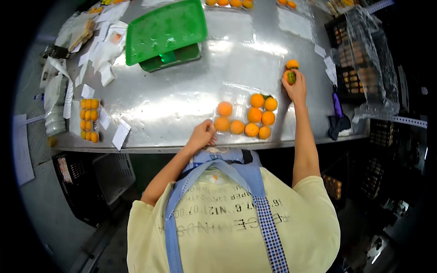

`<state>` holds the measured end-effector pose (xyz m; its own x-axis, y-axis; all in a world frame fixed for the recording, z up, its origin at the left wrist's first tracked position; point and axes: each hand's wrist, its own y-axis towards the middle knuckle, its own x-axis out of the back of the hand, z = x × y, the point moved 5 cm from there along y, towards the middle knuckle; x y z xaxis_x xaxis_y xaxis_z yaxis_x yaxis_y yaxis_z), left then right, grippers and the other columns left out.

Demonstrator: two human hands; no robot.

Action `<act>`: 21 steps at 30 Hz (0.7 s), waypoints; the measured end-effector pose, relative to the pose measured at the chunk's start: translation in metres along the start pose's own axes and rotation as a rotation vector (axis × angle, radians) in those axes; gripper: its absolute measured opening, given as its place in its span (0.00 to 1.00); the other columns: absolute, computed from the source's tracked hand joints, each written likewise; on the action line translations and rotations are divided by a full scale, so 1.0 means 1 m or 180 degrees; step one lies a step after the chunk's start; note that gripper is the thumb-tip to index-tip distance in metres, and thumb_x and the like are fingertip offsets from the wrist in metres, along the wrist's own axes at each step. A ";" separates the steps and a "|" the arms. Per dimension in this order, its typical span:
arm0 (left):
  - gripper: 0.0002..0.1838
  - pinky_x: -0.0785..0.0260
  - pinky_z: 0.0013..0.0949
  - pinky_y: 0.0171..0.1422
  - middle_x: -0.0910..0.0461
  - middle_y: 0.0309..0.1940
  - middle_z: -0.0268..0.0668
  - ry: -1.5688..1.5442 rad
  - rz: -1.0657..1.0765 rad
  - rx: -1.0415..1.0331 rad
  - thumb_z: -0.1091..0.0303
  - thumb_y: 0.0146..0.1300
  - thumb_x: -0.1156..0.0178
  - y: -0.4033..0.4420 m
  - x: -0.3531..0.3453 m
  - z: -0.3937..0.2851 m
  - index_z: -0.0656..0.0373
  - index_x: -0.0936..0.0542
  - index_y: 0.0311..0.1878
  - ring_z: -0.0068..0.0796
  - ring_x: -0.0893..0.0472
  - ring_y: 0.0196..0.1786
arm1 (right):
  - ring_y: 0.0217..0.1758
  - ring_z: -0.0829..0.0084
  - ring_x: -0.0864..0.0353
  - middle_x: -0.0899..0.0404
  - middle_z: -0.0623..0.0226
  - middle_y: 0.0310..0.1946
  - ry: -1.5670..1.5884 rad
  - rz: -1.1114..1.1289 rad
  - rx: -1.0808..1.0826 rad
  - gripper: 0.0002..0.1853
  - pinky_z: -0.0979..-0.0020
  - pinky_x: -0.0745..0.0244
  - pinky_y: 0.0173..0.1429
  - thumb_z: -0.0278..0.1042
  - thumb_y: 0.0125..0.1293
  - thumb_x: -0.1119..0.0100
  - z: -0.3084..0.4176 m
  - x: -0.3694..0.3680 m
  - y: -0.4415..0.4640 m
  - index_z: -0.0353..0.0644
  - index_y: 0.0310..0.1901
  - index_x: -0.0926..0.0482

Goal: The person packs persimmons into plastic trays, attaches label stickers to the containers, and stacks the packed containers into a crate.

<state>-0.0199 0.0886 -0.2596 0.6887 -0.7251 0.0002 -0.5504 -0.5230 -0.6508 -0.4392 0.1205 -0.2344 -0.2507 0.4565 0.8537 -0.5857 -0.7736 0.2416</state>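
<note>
A clear plastic tray (pixel 237 98) lies near the table's front edge with several orange persimmons (pixel 255 115) in it. Some of its upper left spots hold no fruit. My left hand (pixel 202 135) rests at the tray's lower left corner with its fingers curled closed. Whether they pinch the tray's rim cannot be made out. Over to the right, my right hand (pixel 297 87) is closed around a persimmon (pixel 290 78) whose green leafy top shows. Just beyond it sits another persimmon (pixel 292 64) on the metal table.
A green scale (pixel 166 32) stands at the back left. A filled fruit pack (pixel 89 119) and paper slips (pixel 121 134) lie at left. Black crates (pixel 357 68) draped with clear plastic stand at right. More packed fruit (pixel 229 2) sits along the far side.
</note>
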 end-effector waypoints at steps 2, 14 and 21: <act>0.06 0.28 0.25 0.24 0.26 0.22 0.33 0.0689 -0.0135 -0.0084 0.68 0.65 0.45 0.002 0.002 -0.005 0.58 0.29 0.34 0.21 0.24 0.22 | 0.60 0.53 0.30 0.31 0.58 0.59 -0.0067 0.0074 -0.0091 0.35 0.58 0.34 0.63 0.48 0.50 0.31 -0.010 -0.001 -0.001 0.50 0.60 0.31; 0.13 0.34 0.25 0.25 0.23 0.18 0.31 0.0816 -0.0058 -0.0013 0.61 0.62 0.39 0.011 0.012 0.004 0.62 0.21 0.29 0.19 0.25 0.19 | 0.46 0.60 0.22 0.23 0.60 0.46 0.0635 0.0382 -0.0335 0.23 0.61 0.28 0.51 0.42 0.54 0.33 0.066 0.045 -0.074 0.42 0.51 0.22; 0.08 0.34 0.21 0.24 0.22 0.22 0.29 0.0676 0.0050 0.0032 0.64 0.63 0.38 0.013 0.012 0.004 0.58 0.22 0.34 0.17 0.25 0.20 | 0.45 0.65 0.21 0.25 0.66 0.49 -0.0130 0.0628 -0.0496 0.28 0.65 0.25 0.48 0.51 0.52 0.30 0.073 0.021 -0.102 0.43 0.52 0.21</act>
<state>-0.0171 0.0744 -0.2710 0.5644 -0.8119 0.1494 -0.5548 -0.5070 -0.6597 -0.3282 0.1769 -0.2078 -0.3425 0.2827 0.8960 -0.6410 -0.7676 -0.0028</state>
